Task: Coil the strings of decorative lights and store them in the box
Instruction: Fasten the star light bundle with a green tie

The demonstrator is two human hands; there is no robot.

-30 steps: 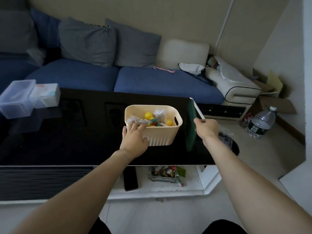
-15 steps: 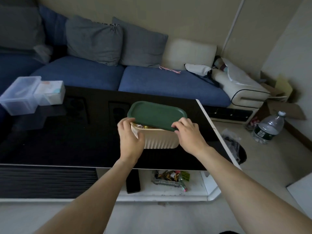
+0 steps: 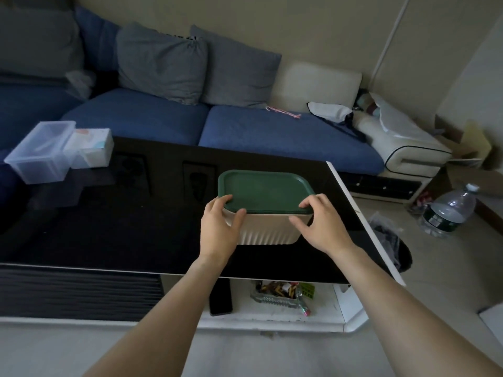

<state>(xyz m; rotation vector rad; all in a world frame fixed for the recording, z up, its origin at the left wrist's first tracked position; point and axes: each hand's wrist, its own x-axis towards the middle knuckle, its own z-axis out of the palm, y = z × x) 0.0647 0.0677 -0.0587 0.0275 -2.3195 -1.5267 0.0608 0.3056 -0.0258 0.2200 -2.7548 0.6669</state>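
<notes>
A cream ribbed box [image 3: 268, 229] stands on the black glass table [image 3: 122, 227], covered by a dark green lid [image 3: 265, 191] that lies flat on its rim. My left hand [image 3: 219, 229] grips the box's near left corner, fingers curled over the lid's edge and thumb on the wall. At the near right corner my right hand [image 3: 319, 224] does the same, fingertips on the lid and thumb against the box's side. The lights inside are hidden under the lid.
Two clear plastic containers [image 3: 40, 152] sit at the table's far left. A blue sofa [image 3: 217, 129] with grey cushions runs behind. On the floor at right are a water bottle [image 3: 449, 210] and a black bin [image 3: 394, 248]. A phone [image 3: 220, 297] lies on the lower shelf.
One second ago the box was open and my right hand held the lid upright beside it. The lid then came down onto the box and now sits flat, both hands at its near corners.
</notes>
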